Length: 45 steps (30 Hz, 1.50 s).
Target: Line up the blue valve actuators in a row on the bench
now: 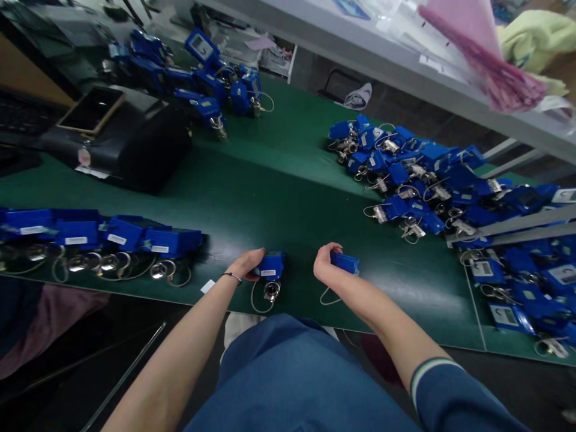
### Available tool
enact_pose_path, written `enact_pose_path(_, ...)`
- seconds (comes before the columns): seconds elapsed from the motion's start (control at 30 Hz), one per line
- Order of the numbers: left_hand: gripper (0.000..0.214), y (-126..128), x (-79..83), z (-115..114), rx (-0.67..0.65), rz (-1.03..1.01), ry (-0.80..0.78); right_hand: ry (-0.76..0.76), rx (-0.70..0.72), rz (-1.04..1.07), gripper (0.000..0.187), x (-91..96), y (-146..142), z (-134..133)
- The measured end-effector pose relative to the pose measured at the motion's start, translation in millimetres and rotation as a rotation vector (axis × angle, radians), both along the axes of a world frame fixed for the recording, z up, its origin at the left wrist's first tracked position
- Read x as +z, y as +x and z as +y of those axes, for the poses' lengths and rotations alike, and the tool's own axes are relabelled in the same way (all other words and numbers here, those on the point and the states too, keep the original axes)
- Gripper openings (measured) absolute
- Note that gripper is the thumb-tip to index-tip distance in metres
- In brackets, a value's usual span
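Observation:
My left hand (249,264), with a thin bracelet at the wrist, is closed around the left side of a blue meter (272,263) near the front edge of the green table. A white label faces me on that meter, and its metal pipe fitting (272,291) and looped grey cable point toward my body. To the right, my right hand (326,261) curls over the left end of a second blue meter (347,264). A cable loop (330,296) hangs out below that hand. My right wrist and forearm hide the rest of this meter.
Labelled blue meters (76,233) stand in a row at the left front edge. More lie in a large pile (405,165) at right and a group (204,81) at back left. A phone (92,110) rests on a black case (153,135). A grey shelf (382,66) crosses above.

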State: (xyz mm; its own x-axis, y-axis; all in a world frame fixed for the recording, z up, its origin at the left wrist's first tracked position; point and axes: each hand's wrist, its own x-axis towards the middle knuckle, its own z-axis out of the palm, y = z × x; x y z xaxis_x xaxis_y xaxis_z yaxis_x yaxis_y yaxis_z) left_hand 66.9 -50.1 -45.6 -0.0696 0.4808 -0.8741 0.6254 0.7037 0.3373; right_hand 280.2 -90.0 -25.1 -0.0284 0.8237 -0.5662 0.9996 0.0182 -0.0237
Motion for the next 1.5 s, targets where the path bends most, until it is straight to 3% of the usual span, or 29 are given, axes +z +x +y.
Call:
enact_pose_path(0.17, 0.049, 0, -5.3, 3, 0.084, 0.014, -0.112, 0.013, -0.076, 0.216, 0.027, -7.7, -29, 14)
enact_pose_path(0.27, 0.048, -2, -8.4, 4, 0.103, -0.007, -0.125, -0.028, -0.152, 0.279, 0.023, -1.6, -36, 23)
enact_pose_path(0.37, 0.047, -4, -11.1, 3, 0.117, -0.041, -0.125, -0.102, -0.214, 0.399, 0.036, 16.9, -16, 32)
enact_pose_path(0.53, 0.047, -4, -11.6, 4, 0.146, -0.066, -0.146, -0.195, -0.407, 0.527, 0.064, 48.7, 57, 30)
enact_pose_path(0.67, 0.047, -5, 0.1, 5, 0.176, -0.127, -0.194, -0.464, -0.675, 0.468, 0.083, 46.6, 88, 5)
enact_pose_path(0.77, 0.045, -8, 15.3, 2, 0.209, -0.233, -0.226, -0.656, -0.793, 0.549, 0.074, 38.0, 85, -11)
enact_pose_path(0.83, 0.048, -9, 24.1, -3, 0.240, -0.303, -0.229, -0.693, -0.822, 0.623, 0.064, 34.8, 75, -18)
enact_pose_path(1.03, 0.046, -5, 37.2, -51, 0.255, -0.474, -0.117, -0.568, -0.792, 0.768, 0.046, 39.6, 48, -46)
enact_pose_path(1.13, 0.046, -5, 43.4, -88, 0.220, -0.541, 0.021, -0.471, -0.756, 0.853, 0.050, 49.7, 46, -72)
enact_pose_path(1.3, 0.067, -18, 50.3, -144, 0.037, -0.580, 0.481, -0.115, -0.535, 1.074, 0.068, 77.5, 52, -114)
enact_pose_path(1.4, 0.075, -25, 55.5, -162, -0.092, -0.485, 0.652, -0.054, -0.454, 0.959, 0.080, 96.7, 55, -122)
enact_pose_path(1.5, 0.070, -25, 72.5, -160, -0.126, -0.470, 0.712, -0.029, -0.421, 0.957, 0.079, 110.3, 54, -119)
